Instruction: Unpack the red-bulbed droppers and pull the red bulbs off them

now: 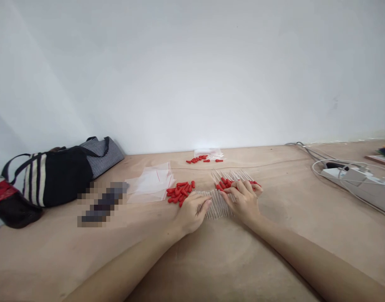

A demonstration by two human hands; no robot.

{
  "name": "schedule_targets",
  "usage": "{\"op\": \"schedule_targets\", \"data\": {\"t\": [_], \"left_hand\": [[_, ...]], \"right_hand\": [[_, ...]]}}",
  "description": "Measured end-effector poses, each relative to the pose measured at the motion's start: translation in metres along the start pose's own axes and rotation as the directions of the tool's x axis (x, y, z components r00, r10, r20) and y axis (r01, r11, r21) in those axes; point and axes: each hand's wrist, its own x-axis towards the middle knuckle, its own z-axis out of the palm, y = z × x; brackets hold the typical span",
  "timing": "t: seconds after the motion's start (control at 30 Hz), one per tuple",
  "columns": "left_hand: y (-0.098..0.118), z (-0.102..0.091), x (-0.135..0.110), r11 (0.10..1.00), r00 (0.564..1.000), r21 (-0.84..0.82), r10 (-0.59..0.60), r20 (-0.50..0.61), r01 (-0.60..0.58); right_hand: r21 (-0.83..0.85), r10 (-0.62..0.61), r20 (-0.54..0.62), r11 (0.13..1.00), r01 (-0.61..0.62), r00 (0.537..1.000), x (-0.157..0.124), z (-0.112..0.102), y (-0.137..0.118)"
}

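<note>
A row of clear thin tubes [219,209] lies side by side on the wooden table. My left hand [192,212] rests over the left end of this row, its fingers curled and thumb drawn in; what is between them is hidden. Beside it is a pile of loose red rubber bulbs [179,191]. My right hand [244,199] is bent over the far side of the tubes, thumb and forefinger closed at a red rubber bulb [218,187]. Under and beyond its fingers lie several droppers [231,175], red bulbs toward me and thin tubes pointing away.
More red bulbs [197,159] lie near the wall beside a clear plastic bag [208,153]. Flat zip bags [151,182] are spread left of the pile. A black striped bag [60,174] and a dark bottle [14,205] stand left. At right are a power strip [358,180] and cables.
</note>
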Motion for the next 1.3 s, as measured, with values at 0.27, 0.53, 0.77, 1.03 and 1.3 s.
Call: {"op": "schedule_targets", "data": {"t": [0.27, 0.53, 0.77, 1.03, 1.3], "left_hand": [[0.007, 0.025, 0.024, 0.844, 0.917, -0.360, -0.383, 0.116, 0.398], [-0.011, 0.000, -0.008, 0.949, 0.985, 0.270, 0.171, -0.013, -0.161], [-0.013, 0.006, -0.006, 0.838, 0.909, 0.405, 0.414, -0.038, -0.365], [-0.014, 0.009, -0.004, 0.869, 0.943, 0.408, 0.327, -0.055, -0.278], [-0.017, 0.005, -0.008, 0.869, 0.955, 0.436, 0.290, -0.063, -0.235]], "right_hand": [[0.162, -0.208, 0.035, 0.966, 0.200, 0.978, -0.009, -0.006, -0.017], [0.168, -0.385, 0.017, 0.911, 0.377, 0.923, -0.016, -0.019, 0.003], [0.166, -0.403, 0.071, 0.907, 0.387, 0.913, -0.017, -0.007, -0.002], [0.160, -0.344, 0.128, 0.933, 0.323, 0.930, -0.014, -0.005, -0.003], [0.197, -0.261, 0.194, 0.955, 0.223, 0.946, -0.015, -0.007, 0.004]]}}
